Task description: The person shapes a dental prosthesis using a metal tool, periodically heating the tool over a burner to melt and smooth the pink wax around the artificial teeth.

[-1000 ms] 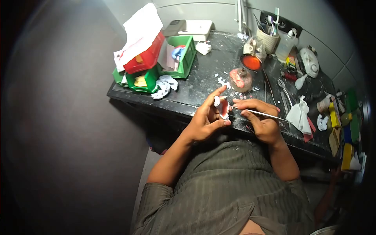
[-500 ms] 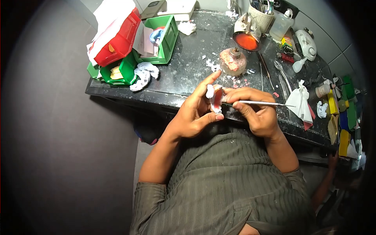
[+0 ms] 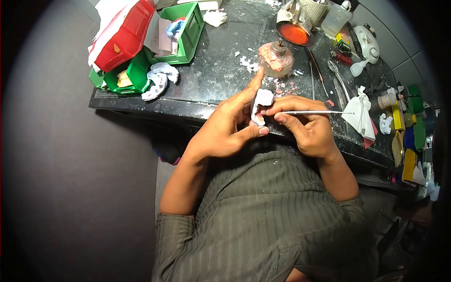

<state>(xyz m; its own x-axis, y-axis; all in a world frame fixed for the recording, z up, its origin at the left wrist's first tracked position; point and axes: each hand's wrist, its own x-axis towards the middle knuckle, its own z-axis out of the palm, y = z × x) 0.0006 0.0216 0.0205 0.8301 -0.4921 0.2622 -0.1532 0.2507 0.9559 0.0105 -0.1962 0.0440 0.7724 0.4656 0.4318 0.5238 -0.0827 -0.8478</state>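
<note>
My left hand (image 3: 226, 126) grips a white plaster dental cast (image 3: 263, 98) with pink wax on its inner side. The index finger stretches up past the cast, and the thumb presses its lower edge. In my right hand (image 3: 307, 127) is a thin metal wax carver (image 3: 312, 112), held like a pen. Its working end meets the pink part inside the cast, partly hidden by my fingers. Just beyond my left fingertip stands a round glass spirit lamp (image 3: 276, 60) smeared with pink wax.
Green bins (image 3: 190, 35) and a red bin (image 3: 123, 35) stand at the back left, beside plaster casts (image 3: 159, 81). A pan of orange-red wax (image 3: 294, 33) sits behind the lamp. Metal tools (image 3: 339, 77), a white tissue (image 3: 361, 115) and a squeeze bottle (image 3: 336, 19) lie or stand rightward.
The cast has turned in my left hand, so more of its white outer side shows and less pink. The bench has shifted slightly up and left in view.
</note>
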